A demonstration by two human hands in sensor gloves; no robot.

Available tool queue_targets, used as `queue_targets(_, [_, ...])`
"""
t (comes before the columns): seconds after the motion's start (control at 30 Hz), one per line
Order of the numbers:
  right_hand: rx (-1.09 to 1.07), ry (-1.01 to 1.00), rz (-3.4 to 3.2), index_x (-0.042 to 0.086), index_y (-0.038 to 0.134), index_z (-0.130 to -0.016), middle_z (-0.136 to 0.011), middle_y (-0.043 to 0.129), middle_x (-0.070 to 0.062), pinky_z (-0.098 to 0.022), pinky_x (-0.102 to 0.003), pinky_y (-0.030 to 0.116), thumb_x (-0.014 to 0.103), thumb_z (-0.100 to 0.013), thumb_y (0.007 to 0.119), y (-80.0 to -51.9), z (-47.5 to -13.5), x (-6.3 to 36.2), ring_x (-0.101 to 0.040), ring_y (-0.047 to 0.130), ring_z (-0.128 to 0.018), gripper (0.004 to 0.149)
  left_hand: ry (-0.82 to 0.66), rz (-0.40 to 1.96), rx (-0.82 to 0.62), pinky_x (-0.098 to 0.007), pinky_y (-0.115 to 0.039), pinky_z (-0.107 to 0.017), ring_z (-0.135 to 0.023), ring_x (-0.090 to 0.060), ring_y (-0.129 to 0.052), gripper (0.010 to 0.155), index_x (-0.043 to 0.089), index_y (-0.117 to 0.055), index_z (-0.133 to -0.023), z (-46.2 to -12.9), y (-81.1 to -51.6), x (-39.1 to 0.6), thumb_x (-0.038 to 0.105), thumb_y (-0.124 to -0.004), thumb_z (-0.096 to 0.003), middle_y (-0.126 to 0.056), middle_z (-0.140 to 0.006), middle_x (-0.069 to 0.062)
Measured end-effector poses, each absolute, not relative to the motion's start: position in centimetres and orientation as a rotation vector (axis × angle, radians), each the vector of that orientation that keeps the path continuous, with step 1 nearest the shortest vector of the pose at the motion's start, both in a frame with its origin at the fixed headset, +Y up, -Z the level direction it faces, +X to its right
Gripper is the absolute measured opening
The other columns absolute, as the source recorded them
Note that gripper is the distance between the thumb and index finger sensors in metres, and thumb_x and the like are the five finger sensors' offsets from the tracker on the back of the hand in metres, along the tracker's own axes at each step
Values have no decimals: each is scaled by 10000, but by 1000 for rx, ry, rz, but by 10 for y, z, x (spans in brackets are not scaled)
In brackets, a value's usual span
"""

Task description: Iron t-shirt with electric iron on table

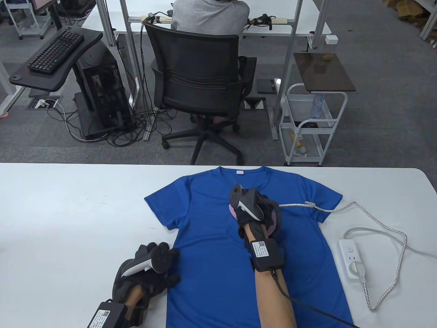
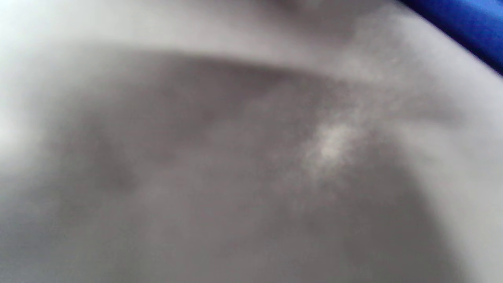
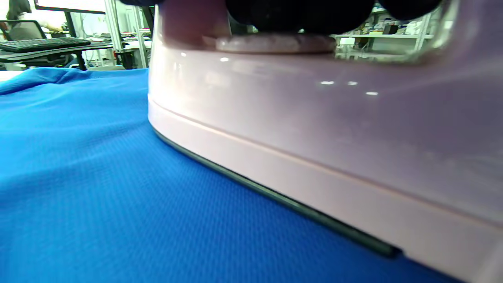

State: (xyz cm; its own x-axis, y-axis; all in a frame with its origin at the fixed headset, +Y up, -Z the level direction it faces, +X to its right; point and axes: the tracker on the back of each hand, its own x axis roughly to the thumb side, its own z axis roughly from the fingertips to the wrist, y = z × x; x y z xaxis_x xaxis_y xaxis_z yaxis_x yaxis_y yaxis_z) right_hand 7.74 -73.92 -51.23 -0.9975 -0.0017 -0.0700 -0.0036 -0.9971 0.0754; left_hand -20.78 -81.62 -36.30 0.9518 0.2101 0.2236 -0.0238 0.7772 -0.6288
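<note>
fingers of the right hand gripped the pink iron, flat on the blue t-shirt at table centre, while the left hand at seven o'clock pinned the hem taut, its finger spread unclear

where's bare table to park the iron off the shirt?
Widest bare table lies left of the t-shirt, above the left hand. A bare strip runs behind the collar. The right side is crowded: power strip and iron cord.
</note>
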Motion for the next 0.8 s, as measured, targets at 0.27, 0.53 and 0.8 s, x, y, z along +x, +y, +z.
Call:
queue_targets(0.27, [93, 174, 3118, 129, 559, -1000, -803, 757, -152, -578, -628, 646, 503, -454, 611, -738, -494, 72, -389, 803, -616, 663, -291, 125, -674, -623, -46, -658, -993, -412, 114, 809, 351, 15, -1049, -363, -816, -208, 618, -491, -476, 124, -1086, -37])
queue_targets(0.53, [333, 176, 3117, 133, 560, -997, -802, 759, -146, -580, -630, 646, 504, -451, 609, -738, -463, 61, -386, 805, -618, 662, -293, 128, -669, -623, -46, -658, -994, -413, 112, 808, 352, 13, -1050, -363, -816, -208, 618, -491, -477, 121, -1088, -38])
queue_targets(0.8, [448, 158, 3108, 139, 558, -997, -802, 758, -144, -583, -633, 639, 505, -448, 608, -739, -450, 56, -385, 802, -619, 661, -293, 127, -667, -622, -48, -659, -995, -414, 108, 807, 352, 9, -1051, -363, -816, -208, 618, -491, -477, 118, -1089, -37])
